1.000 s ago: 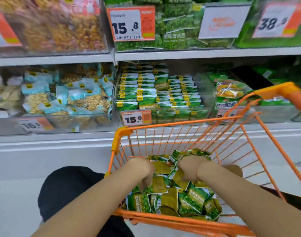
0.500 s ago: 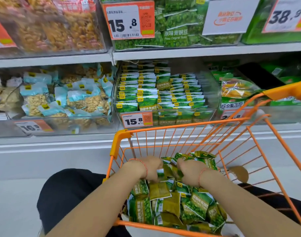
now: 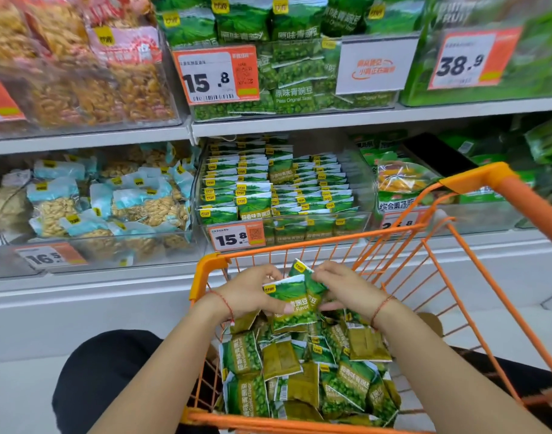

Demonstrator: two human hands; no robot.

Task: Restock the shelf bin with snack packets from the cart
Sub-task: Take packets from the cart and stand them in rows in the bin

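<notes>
Here we see both hands gripping a small bunch of snack packets (image 3: 295, 303) lifted above the pile in the cart (image 3: 209, 264). Our left hand (image 3: 248, 294) has its fingers curled round the left edge of the bunch, thumb lying across the front packet; our right hand (image 3: 346, 289) pinches the top right corner, fingers bent over it. The packets are flat, glossy plastic pouches, green with a white crimped top strip and a yellow logo square, peas printed low on the front. The loose pile (image 3: 306, 374) below lies jumbled, some face up, some showing olive-gold backs. The cart is orange wire mesh with a smooth orange plastic corner and rail. A thin red string circles each wrist.

The clear, hard-walled shelf bin (image 3: 284, 195) sits straight behind the cart, on the lower shelf, holding neat upright rows of the same packets; a 15.8 price tag (image 3: 237, 236) is clipped to its front.

Versus half a second ago: then both hands were down in the pile, knuckles up; now they have come up with the bunch held clear of the heap, and the shelf looks nearer.
</notes>
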